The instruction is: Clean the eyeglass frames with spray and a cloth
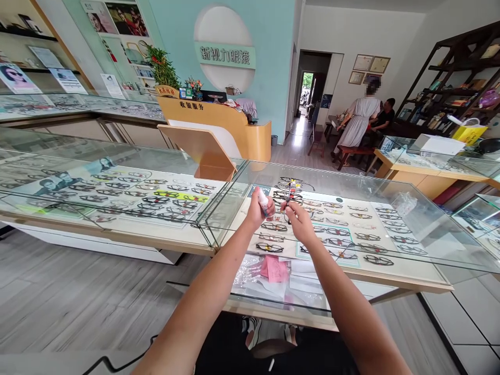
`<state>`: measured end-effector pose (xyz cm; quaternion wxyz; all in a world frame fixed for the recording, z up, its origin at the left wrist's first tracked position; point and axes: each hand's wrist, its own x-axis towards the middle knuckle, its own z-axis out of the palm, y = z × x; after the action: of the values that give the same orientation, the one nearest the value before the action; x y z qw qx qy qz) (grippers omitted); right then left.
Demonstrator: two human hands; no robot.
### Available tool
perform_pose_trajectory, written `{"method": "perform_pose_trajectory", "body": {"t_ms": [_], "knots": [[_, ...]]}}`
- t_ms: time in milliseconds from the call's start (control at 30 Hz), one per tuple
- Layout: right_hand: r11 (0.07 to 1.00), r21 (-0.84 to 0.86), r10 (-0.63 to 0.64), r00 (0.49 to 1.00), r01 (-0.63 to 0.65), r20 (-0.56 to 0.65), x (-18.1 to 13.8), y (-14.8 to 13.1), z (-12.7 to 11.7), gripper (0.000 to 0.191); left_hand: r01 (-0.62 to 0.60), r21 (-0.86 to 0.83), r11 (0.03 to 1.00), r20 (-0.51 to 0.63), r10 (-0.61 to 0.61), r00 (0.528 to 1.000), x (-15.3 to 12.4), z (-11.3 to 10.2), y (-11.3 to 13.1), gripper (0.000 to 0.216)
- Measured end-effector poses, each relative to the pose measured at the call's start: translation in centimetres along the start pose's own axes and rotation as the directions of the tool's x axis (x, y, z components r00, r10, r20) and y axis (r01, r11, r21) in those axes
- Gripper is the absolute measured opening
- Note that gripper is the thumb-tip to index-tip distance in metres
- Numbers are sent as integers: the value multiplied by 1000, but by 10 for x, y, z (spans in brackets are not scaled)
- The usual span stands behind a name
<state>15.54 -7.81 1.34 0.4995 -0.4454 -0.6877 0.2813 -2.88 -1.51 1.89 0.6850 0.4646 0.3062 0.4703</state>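
My left hand [257, 209] is wrapped round a small white spray bottle [263, 198], its nozzle end pointing up. Close beside it on the right, my right hand [298, 217] pinches a pair of dark-framed eyeglasses [288, 194], raised above the glass counter. The eyeglasses blend with the frames on display behind them, so their full outline is hard to make out. Beneath both hands lies the glass display case [394, 179], with rows of eyeglasses [269, 247] inside it. The bottle and the eyeglasses are apart.
A second glass case [105, 195] adjoins on the left, with a wooden stand [203, 151] behind it. Pink and clear packaging [274, 269] lies in the near lower compartment. Further back are a wooden cashier desk [253, 138] and two people near a bench [353, 151].
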Motion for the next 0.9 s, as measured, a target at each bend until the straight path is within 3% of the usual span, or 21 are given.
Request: {"method": "perform_pose_trajectory", "body": {"t_ms": [233,500,733,900], "knots": [[994,104,28,997,-36,75,-1,-4,1,41,-61,161,985,-97,77,992,3,5,-10,83],[989,148,-2,990,-19,140,-2,-16,0,44,-80,285,955,-92,110,990,1,10,-15,77],[986,169,15,1000,-16,7,0,-12,1,43,-130,265,956,-57,150,987,2,11,-17,81],[978,198,84,991,-61,-107,5,-1,-4,46,-158,440,884,19,167,986,0,11,-26,80]]}}
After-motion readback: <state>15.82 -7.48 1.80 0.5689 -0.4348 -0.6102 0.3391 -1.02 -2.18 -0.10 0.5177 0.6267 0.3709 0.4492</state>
